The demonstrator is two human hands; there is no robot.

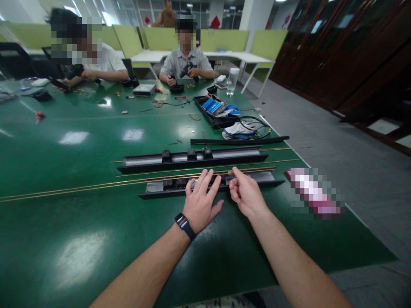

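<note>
Right in front of me lies a long black channel with a grey inner face and several small black blocks in it. Thin brass rods run across its far side and stick out far to the left. My left hand, wearing a black watch, rests over the channel with its fingers spread, the fingertips at the rods. Beside it, my right hand is closed, thumb and index finger pinched at a rod; the exact grip is partly hidden. A second black channel with three black blocks lies parallel behind.
Beyond the channels are a black strip, gloves and a black tray of blue items. A blurred pink packet lies near the table's right edge. Two people work across the green table, one holding a drill.
</note>
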